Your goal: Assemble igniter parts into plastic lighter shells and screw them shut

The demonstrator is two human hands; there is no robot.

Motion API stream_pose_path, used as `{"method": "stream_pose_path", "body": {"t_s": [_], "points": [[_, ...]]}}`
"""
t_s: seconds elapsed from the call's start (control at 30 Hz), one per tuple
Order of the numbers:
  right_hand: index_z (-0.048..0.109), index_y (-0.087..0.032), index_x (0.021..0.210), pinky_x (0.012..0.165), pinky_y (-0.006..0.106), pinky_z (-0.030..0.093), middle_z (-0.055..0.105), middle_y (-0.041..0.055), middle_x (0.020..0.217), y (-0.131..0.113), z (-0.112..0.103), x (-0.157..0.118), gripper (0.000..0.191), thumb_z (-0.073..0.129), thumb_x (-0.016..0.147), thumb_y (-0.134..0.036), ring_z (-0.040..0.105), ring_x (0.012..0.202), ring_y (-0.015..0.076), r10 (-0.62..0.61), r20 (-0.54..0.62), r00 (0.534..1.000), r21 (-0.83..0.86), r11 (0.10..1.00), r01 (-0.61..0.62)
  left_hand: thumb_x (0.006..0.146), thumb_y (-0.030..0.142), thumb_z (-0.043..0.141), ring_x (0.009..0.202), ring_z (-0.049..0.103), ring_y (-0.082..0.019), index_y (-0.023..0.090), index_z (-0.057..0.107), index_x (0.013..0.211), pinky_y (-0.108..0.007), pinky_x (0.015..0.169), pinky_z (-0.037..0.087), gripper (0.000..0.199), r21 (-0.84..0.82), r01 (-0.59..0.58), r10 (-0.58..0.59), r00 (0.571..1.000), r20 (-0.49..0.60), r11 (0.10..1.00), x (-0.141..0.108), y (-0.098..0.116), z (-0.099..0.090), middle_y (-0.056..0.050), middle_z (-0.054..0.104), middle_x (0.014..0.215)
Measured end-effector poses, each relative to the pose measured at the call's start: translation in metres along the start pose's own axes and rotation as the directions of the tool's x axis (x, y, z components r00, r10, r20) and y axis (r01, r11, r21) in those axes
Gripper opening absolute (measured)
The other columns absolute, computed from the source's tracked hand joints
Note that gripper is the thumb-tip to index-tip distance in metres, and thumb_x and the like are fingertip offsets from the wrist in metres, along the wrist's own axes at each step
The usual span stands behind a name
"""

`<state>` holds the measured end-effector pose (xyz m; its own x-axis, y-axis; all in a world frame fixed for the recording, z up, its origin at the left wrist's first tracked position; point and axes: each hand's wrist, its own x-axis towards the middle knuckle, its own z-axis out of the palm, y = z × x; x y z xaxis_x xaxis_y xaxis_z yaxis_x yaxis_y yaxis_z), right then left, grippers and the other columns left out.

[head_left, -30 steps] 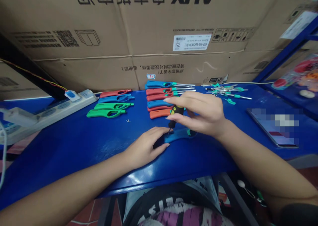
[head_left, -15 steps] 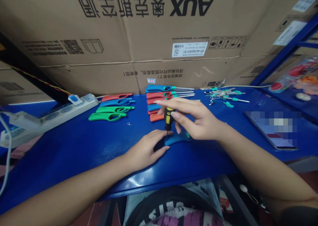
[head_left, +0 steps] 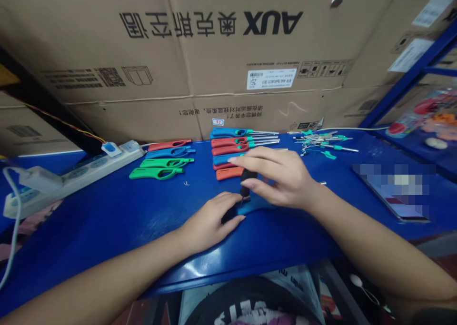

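Observation:
A screwdriver [head_left: 245,182] with a dark handle is gripped in my right hand [head_left: 285,176], its thin shaft pointing down at a blue lighter body [head_left: 255,205] on the table. My left hand [head_left: 214,218] pinches the left end of that blue lighter between thumb and fingers. Part of the blue body is hidden under my right hand. Behind it lies a column of long-nosed lighters [head_left: 228,142] in blue, red and orange with metal tubes. To the left are several lighter shells: red [head_left: 166,145], blue [head_left: 164,152] and green [head_left: 153,173].
A white power strip [head_left: 82,172] with plugs stands at the left. Metal rods and wired green parts [head_left: 328,142] lie in a loose pile at the back right. A phone [head_left: 389,192] rests on the right. Small metal bits [head_left: 186,183] lie mid-table; a large cardboard box [head_left: 200,68] stands behind.
The screwdriver handle has turned in my right hand, so its yellow part no longer shows. My left hand keeps its hold on the blue lighter. The view has tilted slightly upward.

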<state>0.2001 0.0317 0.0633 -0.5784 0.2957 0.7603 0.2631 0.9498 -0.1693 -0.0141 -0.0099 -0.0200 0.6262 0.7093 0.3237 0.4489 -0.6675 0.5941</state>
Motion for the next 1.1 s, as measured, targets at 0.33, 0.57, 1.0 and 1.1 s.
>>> {"method": "stream_pose_path", "body": {"t_s": [0.33,0.57,1.0,1.1], "points": [[0.069,-0.011,0.112,0.076,0.029,0.057,0.074,0.013,0.1,-0.002,0.01,-0.002,0.022,0.058,0.098,-0.023,0.069,0.091,0.0183,-0.058,-0.099,0.993,0.112,0.991,0.069,0.095,0.023,0.063,0.114,0.064,-0.021,0.017,0.059,0.125,-0.035,0.101,0.051,0.031,-0.034,0.053,-0.052,0.999,0.006,0.998,-0.001,0.004,-0.001,-0.009,0.069,0.121],[0.069,-0.014,0.106,0.066,0.023,0.055,0.073,0.0059,0.086,-0.003,0.008,-0.003,0.019,0.069,0.092,-0.026,0.066,0.071,0.0128,-0.127,-0.126,0.984,0.008,0.992,0.129,0.095,0.022,0.063,0.115,0.063,-0.022,0.019,0.06,0.126,-0.037,0.102,0.051,0.032,-0.045,0.04,-0.04,0.999,0.003,0.998,-0.001,0.003,0.0,-0.009,0.068,0.123],[0.063,-0.014,0.127,0.084,0.027,0.058,0.076,0.0106,0.11,0.0,0.0,-0.003,0.032,0.044,0.101,-0.016,0.072,0.101,0.017,-0.068,-0.015,0.998,0.083,0.994,0.069,0.095,0.022,0.063,0.113,0.064,-0.021,0.018,0.059,0.124,-0.035,0.101,0.052,0.03,-0.043,0.053,-0.053,0.999,0.008,0.998,-0.001,0.002,0.0,-0.009,0.069,0.12],[0.056,-0.015,0.138,0.084,0.025,0.057,0.074,0.0093,0.114,-0.004,0.001,-0.003,0.039,0.04,0.102,-0.014,0.07,0.1,0.0134,0.036,0.125,0.991,0.223,0.973,-0.064,0.095,0.022,0.063,0.112,0.063,-0.022,0.018,0.06,0.123,-0.035,0.1,0.052,0.029,-0.031,0.054,-0.054,0.998,0.011,0.998,-0.001,0.002,0.0,-0.009,0.069,0.119]]}}
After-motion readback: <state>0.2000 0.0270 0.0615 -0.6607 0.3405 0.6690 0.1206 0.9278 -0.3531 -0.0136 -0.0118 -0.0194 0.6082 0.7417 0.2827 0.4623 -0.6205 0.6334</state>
